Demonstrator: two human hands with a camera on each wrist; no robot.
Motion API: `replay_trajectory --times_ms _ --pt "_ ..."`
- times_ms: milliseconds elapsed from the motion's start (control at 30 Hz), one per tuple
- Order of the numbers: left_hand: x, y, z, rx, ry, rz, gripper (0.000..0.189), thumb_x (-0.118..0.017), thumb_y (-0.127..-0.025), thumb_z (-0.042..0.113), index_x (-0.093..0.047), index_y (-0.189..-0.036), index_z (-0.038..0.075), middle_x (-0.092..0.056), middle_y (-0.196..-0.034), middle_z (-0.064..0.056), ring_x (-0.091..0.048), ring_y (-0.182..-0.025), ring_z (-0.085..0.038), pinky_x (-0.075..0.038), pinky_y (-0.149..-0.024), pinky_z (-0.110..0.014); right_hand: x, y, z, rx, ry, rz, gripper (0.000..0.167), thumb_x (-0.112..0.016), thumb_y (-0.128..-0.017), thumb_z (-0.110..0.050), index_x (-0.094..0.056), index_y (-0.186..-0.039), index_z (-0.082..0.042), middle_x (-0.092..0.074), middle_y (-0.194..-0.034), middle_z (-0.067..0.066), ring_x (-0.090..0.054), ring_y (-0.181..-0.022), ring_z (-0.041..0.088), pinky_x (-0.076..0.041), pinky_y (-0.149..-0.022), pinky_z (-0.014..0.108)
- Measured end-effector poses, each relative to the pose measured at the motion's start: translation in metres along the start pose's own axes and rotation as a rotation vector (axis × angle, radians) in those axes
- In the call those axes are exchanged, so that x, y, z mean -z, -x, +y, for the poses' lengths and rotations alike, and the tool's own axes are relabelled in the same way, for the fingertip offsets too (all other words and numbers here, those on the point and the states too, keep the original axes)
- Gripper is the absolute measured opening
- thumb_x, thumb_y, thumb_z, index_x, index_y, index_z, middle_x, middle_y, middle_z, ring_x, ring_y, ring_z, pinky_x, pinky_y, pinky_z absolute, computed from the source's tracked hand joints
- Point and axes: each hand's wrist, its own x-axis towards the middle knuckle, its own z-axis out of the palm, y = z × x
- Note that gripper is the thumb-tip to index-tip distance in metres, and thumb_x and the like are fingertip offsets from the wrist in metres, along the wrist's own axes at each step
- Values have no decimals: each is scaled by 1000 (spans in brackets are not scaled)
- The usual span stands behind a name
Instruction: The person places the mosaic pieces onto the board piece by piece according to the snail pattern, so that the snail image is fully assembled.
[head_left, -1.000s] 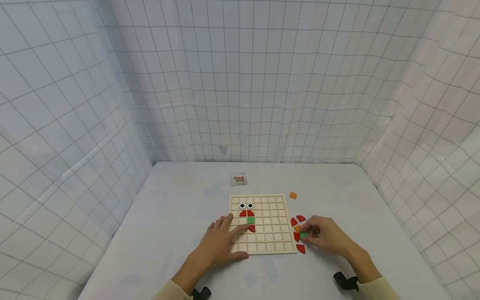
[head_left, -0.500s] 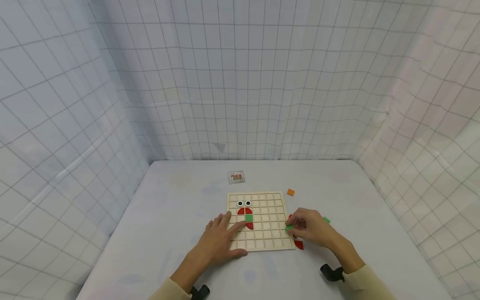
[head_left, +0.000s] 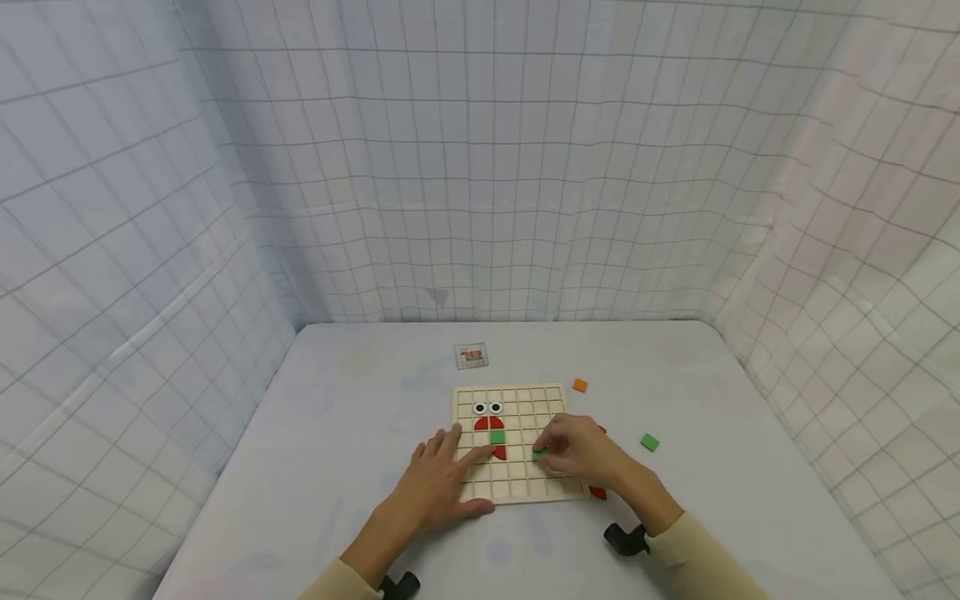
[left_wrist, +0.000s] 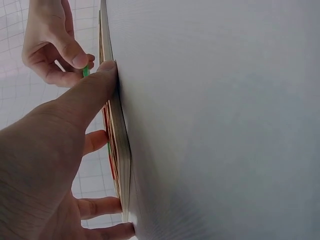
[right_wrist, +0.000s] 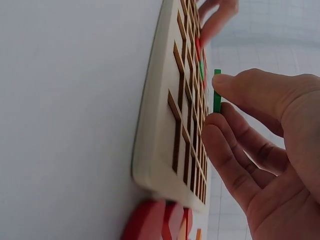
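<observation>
A pale wooden grid board (head_left: 525,490) lies on the table with two eye tiles (head_left: 487,408) near its top left. Below them sit two red quarter-circle tiles (head_left: 489,423), a green square tile (head_left: 497,437) and another red piece (head_left: 500,453). My left hand (head_left: 438,483) rests spread on the board's left side, index fingertip at the lowest red piece and thumb at the near edge. My right hand (head_left: 581,450) pinches a second green square tile (right_wrist: 217,91) between thumb and fingers, over the middle right of the board.
A small picture card (head_left: 472,356) lies behind the board. An orange square tile (head_left: 581,385) is off its far right corner, and a loose green tile (head_left: 650,442) lies farther right. Red pieces (right_wrist: 145,220) at the board's right edge are partly hidden by my right hand.
My right hand has picked a green tile up from beside the board and carried it left over the grid. The loose green tile has come into sight. My left hand stays in place.
</observation>
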Motion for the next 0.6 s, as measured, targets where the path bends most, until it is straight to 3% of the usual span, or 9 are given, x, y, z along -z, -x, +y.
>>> replay_trajectory --times_ms 233,367,600 --pt "1 1 1 -4 7 -5 88 -84 -96 75 -58 -171 36 -43 -181 -33 -50 -163 -62 -47 -127 -79 -15 -16 -8 31 34 -21 7 -92 -101 -14 -90 -108 -15 -77 -102 -5 -61 -89 1 -58 -78 20" --pt "0 0 0 -2 14 -16 87 -84 -97 74 -58 -171 36 -42 -182 -33 -48 -164 -62 -46 -127 -80 -21 -22 -12 4 61 -30 5 -91 -103 -14 -91 -107 -14 -77 -104 -5 -61 -91 1 -58 -79 19" --pt "2 -1 0 2 8 -25 88 -84 -97 74 -57 -171 37 -42 -182 -33 -48 -164 -62 -46 -128 -80 -25 -29 -18 29 78 -46 7 -88 -103 -8 -92 -107 -13 -77 -105 -3 -62 -91 2 -58 -79 19"
